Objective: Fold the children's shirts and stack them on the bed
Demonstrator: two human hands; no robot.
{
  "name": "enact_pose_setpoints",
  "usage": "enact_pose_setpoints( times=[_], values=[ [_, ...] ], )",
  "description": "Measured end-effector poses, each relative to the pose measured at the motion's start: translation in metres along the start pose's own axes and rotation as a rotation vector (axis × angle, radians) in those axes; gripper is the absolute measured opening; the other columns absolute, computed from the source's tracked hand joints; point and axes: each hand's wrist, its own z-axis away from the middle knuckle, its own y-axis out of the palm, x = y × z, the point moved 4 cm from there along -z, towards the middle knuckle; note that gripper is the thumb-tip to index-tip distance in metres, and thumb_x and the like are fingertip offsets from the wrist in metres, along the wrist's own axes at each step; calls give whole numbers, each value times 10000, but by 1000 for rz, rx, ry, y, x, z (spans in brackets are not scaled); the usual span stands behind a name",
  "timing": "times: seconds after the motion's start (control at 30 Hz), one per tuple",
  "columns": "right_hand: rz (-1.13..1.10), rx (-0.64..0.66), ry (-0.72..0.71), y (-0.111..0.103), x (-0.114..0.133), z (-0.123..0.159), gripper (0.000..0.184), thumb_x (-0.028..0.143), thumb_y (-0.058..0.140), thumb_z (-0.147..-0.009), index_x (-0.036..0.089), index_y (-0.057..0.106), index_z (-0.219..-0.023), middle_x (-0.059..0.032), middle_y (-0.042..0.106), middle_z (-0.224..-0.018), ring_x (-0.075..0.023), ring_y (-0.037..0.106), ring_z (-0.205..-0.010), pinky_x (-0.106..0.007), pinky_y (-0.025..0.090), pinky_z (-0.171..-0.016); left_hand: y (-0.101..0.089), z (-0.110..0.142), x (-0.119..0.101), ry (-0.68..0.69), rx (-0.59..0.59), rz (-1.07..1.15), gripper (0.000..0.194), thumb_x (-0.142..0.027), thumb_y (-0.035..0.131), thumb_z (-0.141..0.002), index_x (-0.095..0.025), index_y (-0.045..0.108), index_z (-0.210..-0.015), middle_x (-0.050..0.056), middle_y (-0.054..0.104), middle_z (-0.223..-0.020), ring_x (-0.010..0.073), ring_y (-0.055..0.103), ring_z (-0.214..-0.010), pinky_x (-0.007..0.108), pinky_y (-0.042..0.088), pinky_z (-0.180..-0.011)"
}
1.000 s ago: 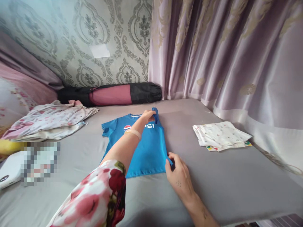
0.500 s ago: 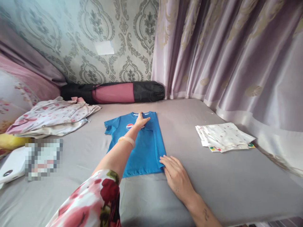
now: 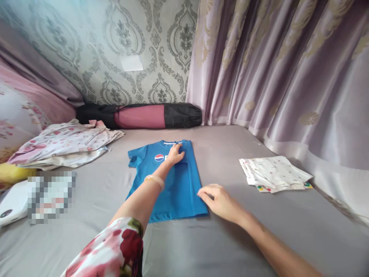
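Observation:
A blue T-shirt [image 3: 173, 192] with a round red, white and blue logo lies front up on the bed. Its left sleeve is spread out, while its right side is folded inward along a straight edge. My left hand [image 3: 175, 154] rests on the shirt just below the collar, thumb apart from the fingers; some fingertips are hard to see. At the shirt's lower right edge, my right hand [image 3: 219, 200] is closed, with thumb and forefinger pinched together at the fabric.
White patterned folded clothes [image 3: 276, 173] lie on the grey sheet [image 3: 245, 238] at the right. A heap of printed clothes [image 3: 69, 142] and a white device [image 3: 17, 200] are at the left. A black and pink rolled bag [image 3: 141, 116] lies along the wall.
My right hand has gone from lying flat on the shirt's lower right corner to a pinch slightly higher on that edge. My left hand has shifted slightly right near the collar.

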Motion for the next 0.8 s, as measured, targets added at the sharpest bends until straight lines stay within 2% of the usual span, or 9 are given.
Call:
enact_pose_setpoints(
  times=[0.1,0.2,0.3,0.37,0.5,0.57,0.63,0.8],
  values=[
    [9,-3,44,-7,-27,-53,294,300,453,-961,234,731,-895,1,749,-878,-157,679,-818,-257,483,-774,3,7,2,32,-82,37,432,-178,593,-767,-138,604,-1197,105,611,-1054,250,601,-997,426,480,-969],
    [64,-39,96,-9,-61,-115,260,253,465,-937,208,721,-931,-14,745,-856,-159,678,-809,-251,473,-761,5,11,3,65,-117,70,423,-179,575,-782,-153,598,-1204,95,597,-1042,234,598,-974,420,487,-953],
    [155,-67,192,-10,-94,-169,282,200,439,-941,182,714,-999,-39,746,-844,-169,682,-844,-249,472,-794,5,12,4,74,-148,87,406,-175,568,-784,-149,602,-1187,106,586,-1074,241,590,-1022,419,480,-967],
    [225,-71,250,-12,-110,-196,313,177,417,-951,178,689,-1106,-60,750,-930,-177,679,-913,-255,469,-846,6,12,4,77,-154,100,412,-152,554,-775,-144,598,-1185,116,586,-1106,249,583,-1063,420,480,-974],
    [313,7,250,-14,-129,-231,385,167,402,-965,226,597,-1292,-64,673,-1238,-187,623,-1109,-265,443,-942,7,14,3,106,-125,145,491,-76,492,-747,-149,574,-1225,120,586,-1179,238,582,-1107,393,491,-974],
    [327,70,246,-14,-135,-244,407,158,406,-963,246,575,-1323,-53,653,-1273,-185,605,-1140,-256,439,-946,6,15,2,122,-121,159,522,-46,461,-737,-158,570,-1236,116,593,-1194,232,583,-1121,387,485,-988],
    [328,125,261,-14,-140,-254,396,153,419,-959,245,593,-1302,-49,691,-1188,-179,634,-1067,-244,454,-903,5,15,1,138,-134,167,544,-25,438,-737,-175,568,-1243,106,601,-1207,227,578,-1146,392,464,-1020],
    [335,247,313,-14,-150,-270,290,210,456,-956,240,661,-1159,-10,726,-853,-135,645,-682,-223,473,-692,6,15,3,161,-138,184,565,-10,421,-749,-180,558,-1270,113,579,-1271,241,529,-1233,417,422,-1071]
  ],
)
